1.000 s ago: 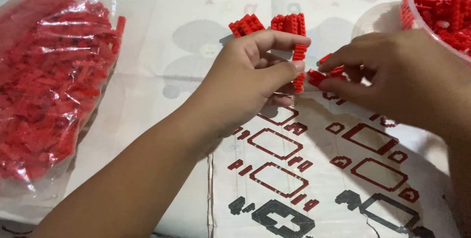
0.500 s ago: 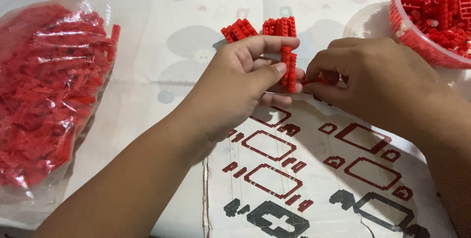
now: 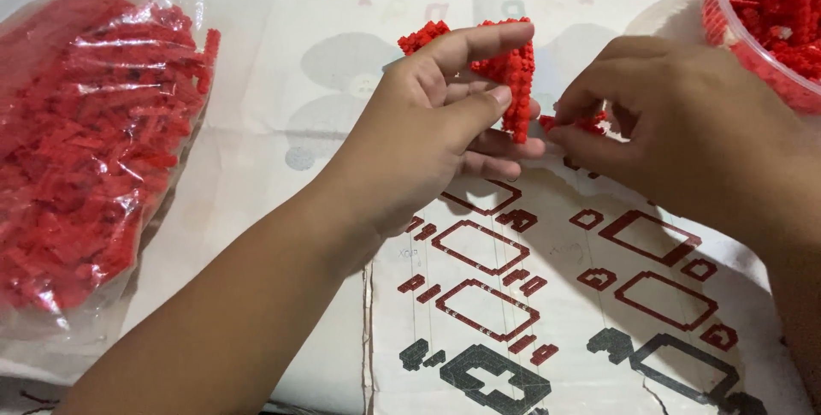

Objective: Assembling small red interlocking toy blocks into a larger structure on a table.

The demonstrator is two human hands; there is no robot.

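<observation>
left hand (image 3: 428, 128): centre of frame, thumb and index pinch a red block assembly (image 3: 513, 73), other fingers curled under it
red block assembly: upper centre, upright strip, held off the sheet
right hand (image 3: 684, 124): right of centre, fingertips pinched on a small red brick (image 3: 586, 122), just beside the assembly's lower end
plastic bag (image 3: 85, 133): left edge, clear, full of red bricks
tub (image 3: 761, 30): upper right corner, clear, red bricks inside
instruction sheet (image 3: 547, 295): lower centre, red and dark outline shapes, under both hands
</observation>
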